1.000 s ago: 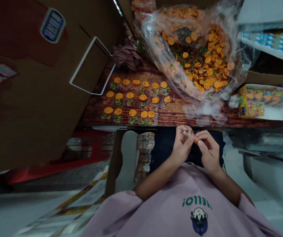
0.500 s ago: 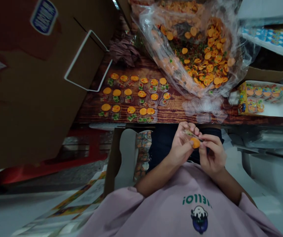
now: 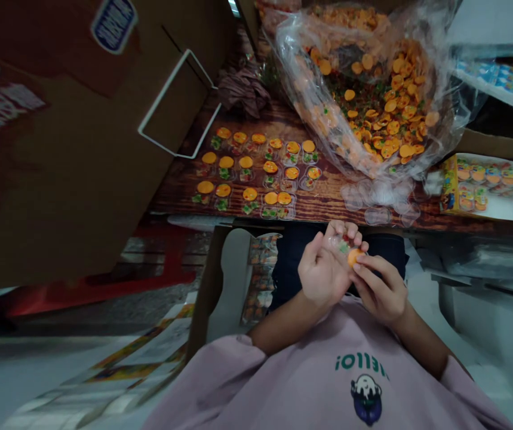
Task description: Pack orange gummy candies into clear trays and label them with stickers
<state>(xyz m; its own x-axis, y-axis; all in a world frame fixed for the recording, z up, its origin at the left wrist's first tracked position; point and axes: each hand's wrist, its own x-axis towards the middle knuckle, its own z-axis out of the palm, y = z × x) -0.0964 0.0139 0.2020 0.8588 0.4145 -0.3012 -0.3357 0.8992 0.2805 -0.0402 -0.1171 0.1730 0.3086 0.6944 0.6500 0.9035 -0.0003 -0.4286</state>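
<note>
Palm up over my lap, my left hand (image 3: 325,269) cradles a small clear plastic case (image 3: 339,246) on its curled fingers. Green and red bits show inside the case, and the left thumb stands raised away from it. At the near end of the case sits an orange disc (image 3: 355,257), pinched by my right hand (image 3: 381,289) between thumb and fingers. Beyond my hands, on the wooden table (image 3: 175,194), similar clear cases (image 3: 270,173) lie in rows, each with an orange disc and green bits.
A big clear bag (image 3: 292,77) full of orange discs stands at the back. Empty clear shells (image 3: 378,215) are heaped before it. An open display box (image 3: 507,206) with filled cases sits right. A large carton (image 3: 72,179) blocks the left; a box of packed cases (image 3: 260,286) stands below.
My left thumb has lifted off the orange disc and the left palm has opened upward. The right fingers have moved onto the disc. The whole view has shifted slightly.
</note>
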